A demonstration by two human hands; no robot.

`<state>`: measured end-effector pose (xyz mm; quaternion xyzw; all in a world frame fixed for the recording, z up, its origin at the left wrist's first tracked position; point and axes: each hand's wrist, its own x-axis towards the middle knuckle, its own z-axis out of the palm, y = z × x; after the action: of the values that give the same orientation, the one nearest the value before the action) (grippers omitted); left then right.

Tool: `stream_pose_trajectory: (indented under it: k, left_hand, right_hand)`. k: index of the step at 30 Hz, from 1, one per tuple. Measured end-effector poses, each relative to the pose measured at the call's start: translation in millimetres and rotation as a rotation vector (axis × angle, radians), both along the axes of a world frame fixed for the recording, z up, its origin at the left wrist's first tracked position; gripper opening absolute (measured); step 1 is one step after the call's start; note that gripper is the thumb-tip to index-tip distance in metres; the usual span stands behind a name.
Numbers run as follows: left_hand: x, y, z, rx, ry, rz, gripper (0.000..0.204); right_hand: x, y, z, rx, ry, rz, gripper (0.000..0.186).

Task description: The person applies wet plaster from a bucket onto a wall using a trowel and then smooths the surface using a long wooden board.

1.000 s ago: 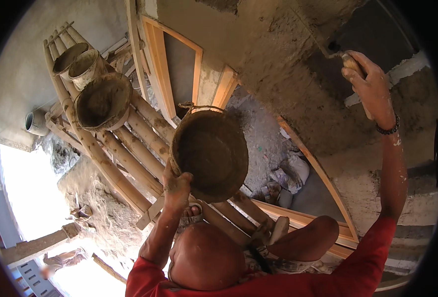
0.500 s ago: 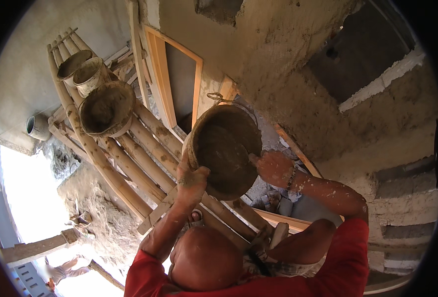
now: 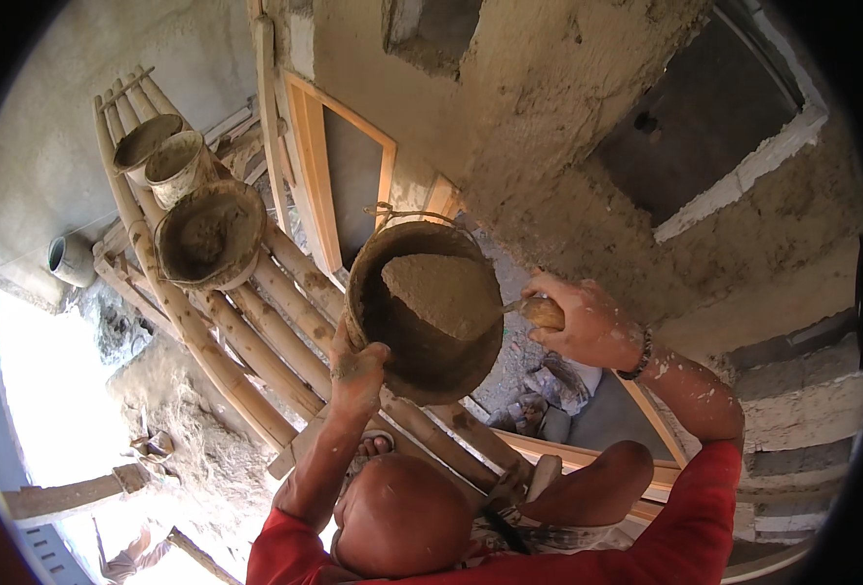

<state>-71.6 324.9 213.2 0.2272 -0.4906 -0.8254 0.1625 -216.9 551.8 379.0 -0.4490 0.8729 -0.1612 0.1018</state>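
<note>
Bucket point(image 3: 430, 369), mortar smeared round its inside, is held between the person's 2 hands, its mouth facing the camera. The left grip point(image 3: 356, 375) is clamped on its near-left edge, thumb over the rim. The right grip point(image 3: 588, 320) is wrapped around the wooden handle point(image 3: 546, 313) of a trowel point(image 3: 441, 295); the mortar-coated blade lies across the mouth, how deep I cannot tell. Farther left, 3 more buckets point(image 3: 191, 181) stand in a row on wooden poles point(image 3: 256, 353).
</note>
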Motion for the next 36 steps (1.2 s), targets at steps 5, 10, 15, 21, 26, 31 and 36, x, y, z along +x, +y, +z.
stream_pose_trajectory:
  k: [5, 10, 15, 21, 26, 31, 36]
  left_hand:
    - [4.4, -11.3, -9.2, -0.055, 0.024, 0.05, 0.061]
    - [8.7, -19.2, -6.1, -0.107, 0.051, 0.081, 0.06]
    - [8.8, -23.0, -1.9, -0.121, 0.032, 0.094, 0.059]
    - [1.8, -21.8, 13.4, -0.183, 0.017, 0.012, 0.063]
    - [-9.2, -18.7, 43.2, -0.216, 0.019, -0.098, 0.066]
    - [-17.6, -9.8, 67.1, -0.341, 0.116, -0.155, 0.07]
    - [-21.4, 3.3, 67.8, -0.305, 0.098, -0.202, 0.069]
  right_hand:
    - [-8.9, -2.3, 83.2, -0.029, -0.051, 0.085, 0.034]
    - [-46.3, -9.0, 104.6, -0.087, -0.311, -0.257, 0.036]
    - [-80.2, 5.0, 176.2, -0.348, 0.449, -0.532, 0.036]
    - [-47.1, 27.5, 155.7, -0.133, 0.266, -0.139, 0.038]
    - [-7.1, 17.5, 53.0, 0.283, 0.347, 0.003, 0.03]
    - [4.7, 3.8, -20.2, 0.461, 0.706, 0.077, 0.024]
    - [7.3, 8.9, -56.7, 0.465, 0.228, 0.057, 0.024]
